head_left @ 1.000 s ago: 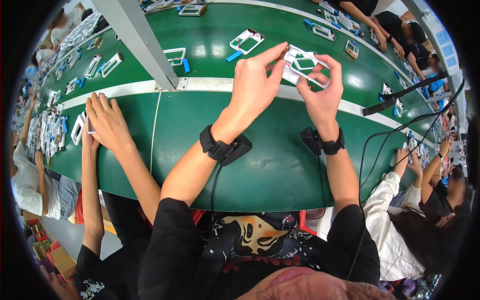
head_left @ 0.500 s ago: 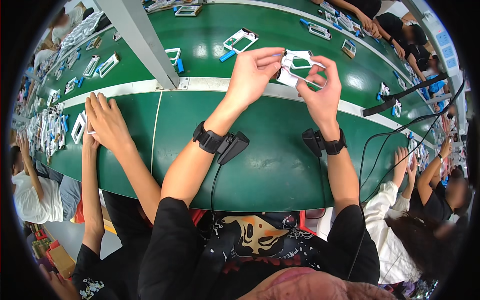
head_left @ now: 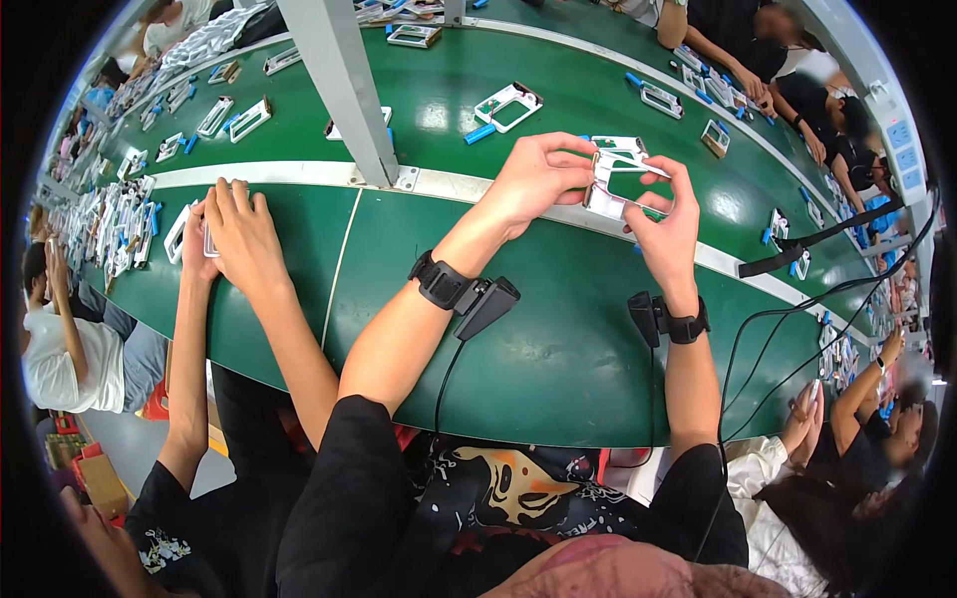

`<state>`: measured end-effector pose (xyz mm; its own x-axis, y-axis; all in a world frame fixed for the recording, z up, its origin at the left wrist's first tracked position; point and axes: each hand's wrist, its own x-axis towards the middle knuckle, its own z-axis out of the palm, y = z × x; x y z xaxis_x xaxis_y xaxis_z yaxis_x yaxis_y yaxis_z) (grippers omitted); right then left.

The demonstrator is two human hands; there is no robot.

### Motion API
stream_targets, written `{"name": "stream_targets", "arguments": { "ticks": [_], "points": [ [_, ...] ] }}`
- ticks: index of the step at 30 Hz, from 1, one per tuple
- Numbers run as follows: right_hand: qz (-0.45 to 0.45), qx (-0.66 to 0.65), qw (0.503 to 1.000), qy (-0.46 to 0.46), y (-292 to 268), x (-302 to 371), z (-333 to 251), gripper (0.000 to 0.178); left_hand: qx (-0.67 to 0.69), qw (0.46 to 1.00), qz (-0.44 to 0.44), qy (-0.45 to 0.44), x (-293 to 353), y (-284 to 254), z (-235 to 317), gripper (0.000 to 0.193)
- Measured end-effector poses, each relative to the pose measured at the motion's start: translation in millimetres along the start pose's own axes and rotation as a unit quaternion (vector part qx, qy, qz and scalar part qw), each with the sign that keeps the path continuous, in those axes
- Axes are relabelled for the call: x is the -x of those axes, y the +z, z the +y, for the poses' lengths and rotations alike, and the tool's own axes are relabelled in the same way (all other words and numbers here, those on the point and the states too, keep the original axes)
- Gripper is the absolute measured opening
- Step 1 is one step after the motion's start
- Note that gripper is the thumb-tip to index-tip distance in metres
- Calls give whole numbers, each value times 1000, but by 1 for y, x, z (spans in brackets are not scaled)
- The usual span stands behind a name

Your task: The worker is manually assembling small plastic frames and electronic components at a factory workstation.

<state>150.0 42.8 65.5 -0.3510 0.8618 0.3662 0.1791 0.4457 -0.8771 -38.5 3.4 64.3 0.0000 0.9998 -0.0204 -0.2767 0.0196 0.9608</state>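
Note:
Over the metal rail at the table's middle I hold a white plastic frame [head_left: 602, 199] with a large window opening in it. My left hand [head_left: 533, 189] grips its left side, thumb and fingers closed on the edge. On the right side, my right hand [head_left: 670, 221] holds it with the thumb below and the fingers curled around the far edge. The frame is tilted, and the fingers hide parts of its rim. Beyond it on the green belt lies a similar white frame [head_left: 531, 103] with a blue cylinder [head_left: 479, 134] beside it.
A grey metal post [head_left: 344, 90] rises left of my hands. At the left, a co-worker's hands [head_left: 239, 234] hold a frame beside another white frame [head_left: 177, 233] and a heap of frames [head_left: 120, 234]. Black cables [head_left: 733, 369] hang at the right, near a power strip [head_left: 900, 145].
The whole view has shifted, so the scene sits lower and further right. The frame in my hands has tilted, showing its side wall more. Both hands keep hold of it.

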Motion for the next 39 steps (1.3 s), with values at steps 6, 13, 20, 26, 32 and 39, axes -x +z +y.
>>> {"name": "stream_targets", "arguments": {
  "ticks": [6, 13, 20, 26, 32, 39],
  "points": [
    [-27, -6, 1000, -1, 4, -2, 2, 52, 15, 1000, 12, 15, 2, -5, 2, 36],
    [-46, -17, 999, -9, 6, -6, 9, 52, 10, 999, 13, 37, 5, -10, 4, 35],
    [-48, -25, 998, 40, 1, -6, 8, 53, 16, 990, 49, 134, 1, -10, -1, 37],
    [-38, -30, 999, -19, 4, -1, -2, 68, 61, 986, 80, 133, -3, -12, -4, 33],
    [-88, 41, 995, 14, 9, -4, 15, 74, 34, 991, 77, 101, -6, -26, -19, 34],
    [-127, 125, 976, 122, 5, -4, 44, 79, 28, 1000, -8, 6, -11, -38, -33, 33]
  ]
}}
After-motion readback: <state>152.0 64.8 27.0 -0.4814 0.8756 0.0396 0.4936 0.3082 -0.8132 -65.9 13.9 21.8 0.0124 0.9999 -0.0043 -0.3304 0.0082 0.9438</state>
